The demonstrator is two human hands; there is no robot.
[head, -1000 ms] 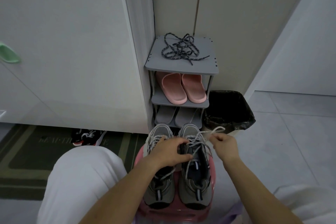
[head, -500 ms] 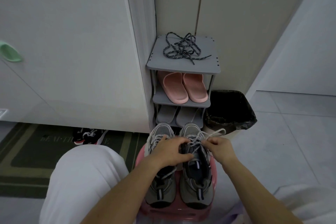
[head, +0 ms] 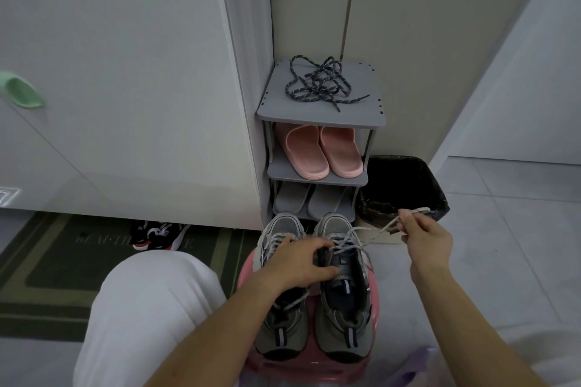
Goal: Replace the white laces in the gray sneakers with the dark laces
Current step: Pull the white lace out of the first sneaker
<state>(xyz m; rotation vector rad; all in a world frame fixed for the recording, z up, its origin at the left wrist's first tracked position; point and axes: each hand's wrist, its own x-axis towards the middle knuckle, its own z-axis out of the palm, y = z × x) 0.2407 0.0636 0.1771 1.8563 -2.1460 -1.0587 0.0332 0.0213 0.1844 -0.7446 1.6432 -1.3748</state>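
Centrally, the gray sneakers (head: 279, 320) are set side by side on a pink stool (head: 248, 264), with their toes pointed toward a gray shoe rack (head: 276, 108). The right sneaker (head: 342, 324) is gripped near its tongue by the left hand (head: 298, 264), whose fingers and thumb are curled round the top of the opening. A white lace (head: 374, 232) is pinched between the thumb and fingers of the right hand (head: 427, 239). It is drawn up and out to the right from that sneaker's eyelets, toward a bin (head: 405, 185) lined with a black bag. White lacing is also seen on the left sneaker (head: 276, 229), with a loose end laid across its opening. The dark laces (head: 317, 82) are left in a loose tangle on the rack's top shelf, well apart from both hands. Pink slippers (head: 320, 151) are kept on the shelf below, and gray slippers (head: 301, 201) on the one under that. A green mat (head: 47, 276) and a black-and-red shoe (head: 157, 234) are seen on the floor to the left.
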